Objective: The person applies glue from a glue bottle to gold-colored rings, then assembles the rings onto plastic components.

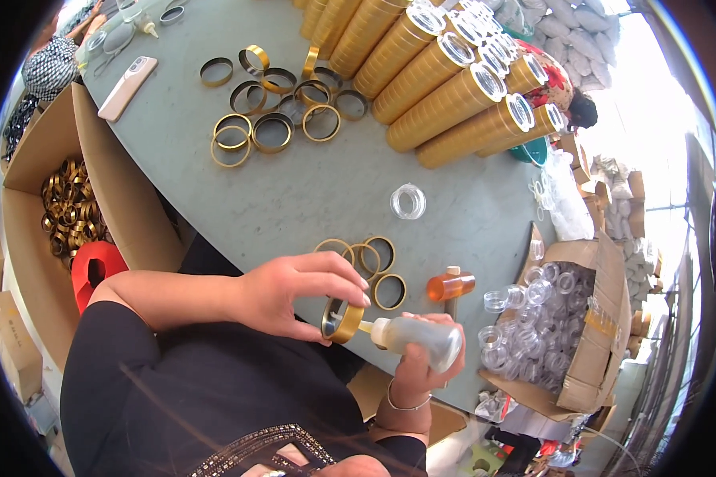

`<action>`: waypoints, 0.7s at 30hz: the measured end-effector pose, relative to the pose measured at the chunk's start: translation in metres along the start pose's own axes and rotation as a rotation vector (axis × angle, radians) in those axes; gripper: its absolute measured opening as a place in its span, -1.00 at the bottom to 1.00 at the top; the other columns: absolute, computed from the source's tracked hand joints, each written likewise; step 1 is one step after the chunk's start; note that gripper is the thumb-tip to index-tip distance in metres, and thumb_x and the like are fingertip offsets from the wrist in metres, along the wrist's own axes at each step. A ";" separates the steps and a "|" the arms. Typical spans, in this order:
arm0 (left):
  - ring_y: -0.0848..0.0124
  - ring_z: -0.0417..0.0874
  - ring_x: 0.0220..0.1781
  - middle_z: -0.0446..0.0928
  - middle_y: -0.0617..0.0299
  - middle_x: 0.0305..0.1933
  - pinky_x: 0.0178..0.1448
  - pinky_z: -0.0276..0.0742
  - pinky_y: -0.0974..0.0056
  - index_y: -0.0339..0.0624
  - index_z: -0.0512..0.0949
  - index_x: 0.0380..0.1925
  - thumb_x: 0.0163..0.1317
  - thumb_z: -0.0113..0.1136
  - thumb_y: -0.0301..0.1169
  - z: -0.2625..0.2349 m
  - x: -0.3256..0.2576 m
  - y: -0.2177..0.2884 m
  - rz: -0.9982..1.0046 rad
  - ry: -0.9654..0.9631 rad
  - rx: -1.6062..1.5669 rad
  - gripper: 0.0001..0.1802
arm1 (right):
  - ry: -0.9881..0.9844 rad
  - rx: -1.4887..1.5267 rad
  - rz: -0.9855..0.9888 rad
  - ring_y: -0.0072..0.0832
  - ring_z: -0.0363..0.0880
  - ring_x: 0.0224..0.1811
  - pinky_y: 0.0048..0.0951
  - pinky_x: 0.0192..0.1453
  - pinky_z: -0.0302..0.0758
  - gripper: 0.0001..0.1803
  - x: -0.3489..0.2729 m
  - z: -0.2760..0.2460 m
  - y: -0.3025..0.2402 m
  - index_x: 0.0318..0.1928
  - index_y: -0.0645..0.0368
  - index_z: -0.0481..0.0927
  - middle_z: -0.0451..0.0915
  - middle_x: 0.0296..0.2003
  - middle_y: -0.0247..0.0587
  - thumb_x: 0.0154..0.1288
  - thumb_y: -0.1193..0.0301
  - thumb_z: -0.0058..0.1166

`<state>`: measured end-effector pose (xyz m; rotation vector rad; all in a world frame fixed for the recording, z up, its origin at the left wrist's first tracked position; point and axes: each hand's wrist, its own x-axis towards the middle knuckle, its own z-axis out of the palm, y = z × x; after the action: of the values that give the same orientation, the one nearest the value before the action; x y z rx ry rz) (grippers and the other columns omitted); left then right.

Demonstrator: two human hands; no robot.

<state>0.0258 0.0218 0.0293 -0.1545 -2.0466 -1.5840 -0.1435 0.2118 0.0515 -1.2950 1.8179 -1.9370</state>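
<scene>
Between the thumb and fingers of my left hand (298, 294) is a gold ring (347, 324) with a dark inside, tilted on its edge. My right hand (426, 358) grips a translucent squeeze bottle (422, 340), lying nearly level with its thin nozzle pointing left. The nozzle's tip reaches the ring; whether it touches the inner wall I cannot tell. Just beyond my hands, several loose gold rings (389, 292) lie on the grey table (294, 207). Beside them lies a small bottle of orange liquid (451, 285). A clear plastic ring-shaped piece (407, 202) sits farther off.
Tall gold stacks (445, 111) topped with clear pieces stand at the far right. More gold rings (273, 132) and a phone (127, 88) lie at the far left. A carton of clear pieces (601, 350) is on the right, a carton of gold rings (119, 183) on the left. Other people are beyond the table.
</scene>
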 end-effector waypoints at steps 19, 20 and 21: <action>0.04 0.52 0.33 0.44 0.06 0.36 0.33 0.52 0.01 -0.18 0.40 0.34 0.06 0.55 -0.14 -0.005 -0.041 -0.051 -0.464 -0.021 0.744 -0.13 | 0.573 0.787 0.697 -0.68 0.45 -0.55 -0.62 -0.59 0.36 -0.47 0.002 -0.010 0.059 0.00 0.13 0.57 0.68 -0.28 -0.35 0.54 -0.12 -0.02; 0.04 0.52 0.33 0.44 0.06 0.36 0.33 0.52 0.01 -0.18 0.40 0.34 0.06 0.55 -0.14 -0.004 -0.042 -0.057 -0.464 -0.023 0.751 -0.13 | 0.645 0.783 0.678 -0.69 0.39 -0.57 -0.64 -0.59 0.32 -0.48 -0.002 -0.018 0.062 0.00 0.11 0.58 0.66 -0.31 -0.39 0.53 -0.12 0.01; 0.03 0.48 0.36 0.41 0.05 0.38 0.36 0.50 0.01 -0.16 0.40 0.34 0.02 0.56 -0.18 -0.002 -0.041 -0.062 -0.446 0.081 0.713 -0.13 | 0.717 0.778 0.659 -0.71 0.34 -0.60 -0.66 -0.59 0.29 -0.49 -0.004 -0.022 0.065 0.00 0.10 0.58 0.64 -0.34 -0.42 0.51 -0.12 0.04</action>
<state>0.0362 0.0107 -0.0431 0.6505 -2.5525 -0.9509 -0.1827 0.2149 -0.0052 0.2412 1.1702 -2.3950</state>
